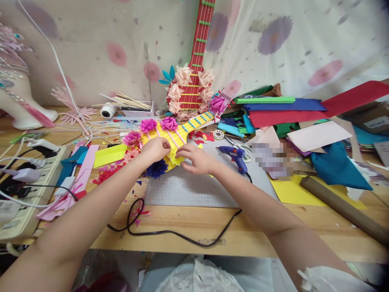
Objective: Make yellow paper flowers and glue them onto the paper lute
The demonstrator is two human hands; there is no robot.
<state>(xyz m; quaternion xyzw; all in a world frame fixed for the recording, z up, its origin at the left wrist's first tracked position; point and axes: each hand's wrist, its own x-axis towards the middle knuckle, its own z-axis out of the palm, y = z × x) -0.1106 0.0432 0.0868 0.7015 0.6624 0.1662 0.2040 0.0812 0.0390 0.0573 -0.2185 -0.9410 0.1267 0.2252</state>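
Note:
A yellow paper guitar (pixel 179 132) lies flat on the grey cutting mat (pixel 194 188), trimmed with magenta paper flowers (pixel 148 125) and pink strips. My left hand (pixel 155 150) rests on the guitar's body with its fingers curled and pinched against the yellow paper. My right hand (pixel 197 159) presses its fingertips on the lower edge of the body, just right of the left hand. A dark blue paper flower (pixel 157 168) lies under my left wrist. A red paper guitar (pixel 196 69) with pale pink flowers leans upright against the back wall.
A blue glue gun (pixel 235 156) lies right of my right hand, its black cord (pixel 170 232) looping over the wooden table edge. Stacked coloured paper sheets (pixel 285 111) fill the right side, with a brown tube (pixel 343 209). A power strip (pixel 27 178) sits left.

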